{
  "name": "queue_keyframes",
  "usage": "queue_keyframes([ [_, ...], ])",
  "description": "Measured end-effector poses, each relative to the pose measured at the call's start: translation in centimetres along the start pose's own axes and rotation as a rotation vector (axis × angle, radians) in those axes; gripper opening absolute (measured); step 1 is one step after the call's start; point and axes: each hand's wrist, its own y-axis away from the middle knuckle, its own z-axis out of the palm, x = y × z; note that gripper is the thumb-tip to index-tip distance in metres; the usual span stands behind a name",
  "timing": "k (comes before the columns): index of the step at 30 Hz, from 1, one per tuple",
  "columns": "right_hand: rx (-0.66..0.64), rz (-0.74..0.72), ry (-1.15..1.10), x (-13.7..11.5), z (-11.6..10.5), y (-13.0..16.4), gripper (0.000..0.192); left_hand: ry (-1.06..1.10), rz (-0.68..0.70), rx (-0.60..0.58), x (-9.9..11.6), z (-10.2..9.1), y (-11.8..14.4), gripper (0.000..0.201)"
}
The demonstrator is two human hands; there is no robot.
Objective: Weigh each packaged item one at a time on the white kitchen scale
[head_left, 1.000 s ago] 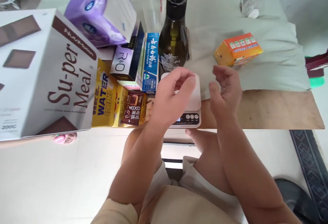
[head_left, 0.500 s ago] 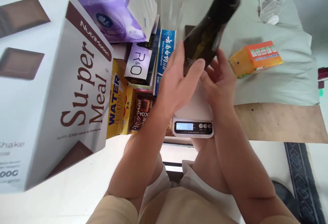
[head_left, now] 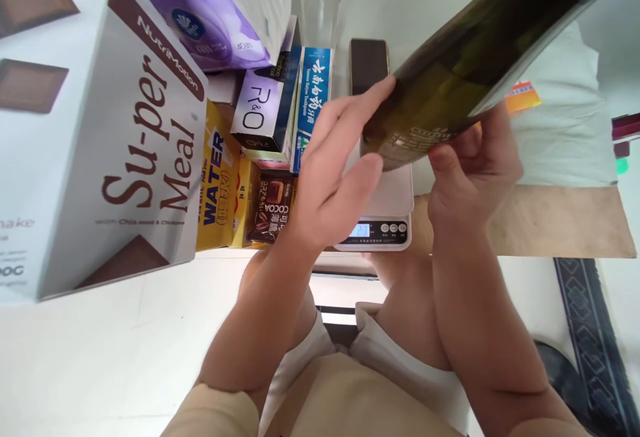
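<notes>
I hold a dark olive pump bottle (head_left: 475, 57) tilted steeply, base toward me, above a small white kitchen scale (head_left: 385, 214). My right hand (head_left: 473, 170) grips the bottle's base from below, thumb on the label. My left hand (head_left: 335, 170) rests its fingertips against the bottle's lower left side, fingers spread. The scale's lit display (head_left: 360, 230) shows digits just below my left hand. The bottle's pump top is out of view at the upper right.
A large white "Su-per Meal" box (head_left: 100, 130) fills the left. Beside it stand a yellow "WATER" box (head_left: 215, 184), a cocoa packet (head_left: 273, 210), a blue toothpaste box (head_left: 310, 100) and a purple tissue pack (head_left: 210, 10). A dark phone (head_left: 369, 64) and orange box (head_left: 523, 97) lie behind.
One second ago the bottle stood upright behind the scale with both hands free. Both hands have since picked it up, tilted it and brought it nearer the camera.
</notes>
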Motion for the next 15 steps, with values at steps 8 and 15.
queue_keyframes([
  [8,-0.084,0.089,-0.007,0.4,-1.7,1.8,0.070,0.059,-0.133,0.096,-0.2,1.3,2.1,0.037],
  [15,-0.109,0.198,0.059,1.0,-3.5,2.4,0.063,0.038,-0.116,0.235,-1.4,0.9,1.4,0.039],
])
